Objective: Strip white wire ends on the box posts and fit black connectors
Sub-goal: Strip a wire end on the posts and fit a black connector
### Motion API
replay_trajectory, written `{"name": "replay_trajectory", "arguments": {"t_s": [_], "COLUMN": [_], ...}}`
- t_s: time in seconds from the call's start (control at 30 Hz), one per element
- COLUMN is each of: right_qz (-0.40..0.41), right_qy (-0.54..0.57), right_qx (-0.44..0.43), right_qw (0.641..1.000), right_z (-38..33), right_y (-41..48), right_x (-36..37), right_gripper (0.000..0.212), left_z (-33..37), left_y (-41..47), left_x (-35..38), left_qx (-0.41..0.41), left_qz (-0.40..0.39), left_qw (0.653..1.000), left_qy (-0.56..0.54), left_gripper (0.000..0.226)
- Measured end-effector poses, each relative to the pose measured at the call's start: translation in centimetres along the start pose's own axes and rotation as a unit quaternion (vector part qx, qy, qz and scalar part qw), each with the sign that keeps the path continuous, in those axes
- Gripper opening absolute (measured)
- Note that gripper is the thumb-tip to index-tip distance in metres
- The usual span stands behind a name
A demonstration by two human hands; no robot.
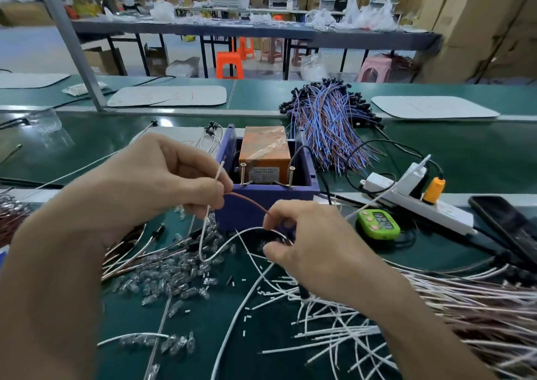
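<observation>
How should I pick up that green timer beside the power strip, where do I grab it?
Come from above on the near side and pinch the green timer across its left and right edges. It lies flat, face up, and the power strip crowds its far side. Your right hand pinches a white wire, so free it first.

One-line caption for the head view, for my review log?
The left hand and right hand pinch a white wire and a brown wire between them in front of the purple box.
</observation>
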State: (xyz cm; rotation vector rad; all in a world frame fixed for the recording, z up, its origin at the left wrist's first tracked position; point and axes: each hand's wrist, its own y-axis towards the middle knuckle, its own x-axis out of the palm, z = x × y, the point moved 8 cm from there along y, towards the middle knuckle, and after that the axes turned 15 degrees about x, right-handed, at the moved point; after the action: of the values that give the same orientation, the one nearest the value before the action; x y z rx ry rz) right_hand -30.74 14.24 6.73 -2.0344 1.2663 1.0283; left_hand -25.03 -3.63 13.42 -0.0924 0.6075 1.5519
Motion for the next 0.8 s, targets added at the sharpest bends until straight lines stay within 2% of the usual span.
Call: {"name": "replay_trajectory", "arguments": {"t_s": [0.1, 0.17, 0.23, 0.33, 0.47, 0.53, 0.63, 0.7, 0.8], "right_qz": [0.001, -0.007, -0.01, -0.015, 0.023, 0.005, 0.011, 0.032, 0.038], "right_qy": [-0.009, -0.005, 0.027, 0.093, 0.096, 0.081, -0.039, -0.075, -0.037], "right_qx": [0.018, 0.035, 0.058, 0.092, 0.1, 0.105, 0.1, 0.092, 0.095], "right_qw": [1.0, 0.999, 0.998, 0.991, 0.99, 0.991, 0.994, 0.992, 0.994], "right_z": [0.8, 1.8, 2.9, 4.2, 5.0, 4.4, 3.0, 2.2, 2.1], "right_y": [-1.1, -1.4, -1.5, -1.8, -1.7, -1.8, -1.8, -1.8, -1.6], "right_x": [2.2, 3.6, 4.6, 5.0, 4.2, 5.0, 7.0, 7.5, 7.0], "right_gripper": [0.043, 0.05, 0.047, 0.03, 0.014, 0.024, 0.041, 0.033, 0.026], "left_z": [-0.2, -0.5, -1.2, -2.5, -4.4, -5.1, -5.7, -6.2, -7.0], "left_y": [-0.2, -0.5, -0.8, -1.3, -2.9, -3.8, -4.9, -5.5, -6.9], "left_x": [-0.8, -1.5, -2.0, -2.6, -2.1, -1.3, -0.8, -1.3, -2.4], "left_qx": [-0.001, -0.01, -0.025, -0.048, -0.08, -0.086, -0.078, -0.075, -0.089], "left_qz": [0.016, 0.024, 0.031, 0.052, 0.061, 0.062, 0.081, 0.109, 0.158], "left_qw": [1.0, 1.0, 0.999, 0.997, 0.994, 0.994, 0.993, 0.99, 0.983], "left_qy": [0.0, 0.0, 0.011, 0.029, 0.038, 0.007, -0.036, -0.045, -0.029], "left_gripper": [0.03, 0.031, 0.026, 0.01, 0.016, 0.017, 0.018, 0.019, 0.019]}}
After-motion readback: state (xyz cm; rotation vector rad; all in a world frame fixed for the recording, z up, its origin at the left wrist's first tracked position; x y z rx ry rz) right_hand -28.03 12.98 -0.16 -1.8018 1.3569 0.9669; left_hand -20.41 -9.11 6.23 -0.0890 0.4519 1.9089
